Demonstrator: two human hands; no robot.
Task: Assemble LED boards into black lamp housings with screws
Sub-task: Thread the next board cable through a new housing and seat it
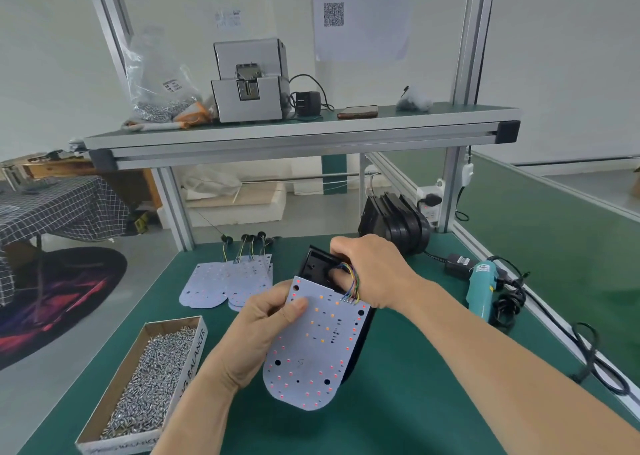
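**LED board being lowered into housing, wires being routed first**

- The LED board (311,347) is being held over the middle of the tabletop (398,416), face up and tilted. Its far end is lying over the black lamp housing (317,264), and its rounded near end is overhanging toward the near edge.
- The board's left edge is being pinched by the left hand (256,333), thumb on the face and fingers beneath.
- The far end of the housing is being gripped by the right hand (370,271), its fingers curled over the rim. One finger appears to be tucked inside beside the coloured wires (352,281).
- Judgement: the wire bundle is being fed through the housing before the board is dropped in. Whether a grommet is being seated cannot be told.
- For a clean fit, slack should be drawn through fully so no wire is being trapped under the board. Only then should the board be laid flat, with its holes being lined up over the housing's posts.
- Pressure is best being kept on bare board, not on the LEDs.
- Supplies: the box of screws (152,378) is sitting at the near-left corner, spare LED boards (225,281) toward the far edge, stacked housings (398,226) at the far-right corner, and the teal electric screwdriver (483,288) along the right edge.
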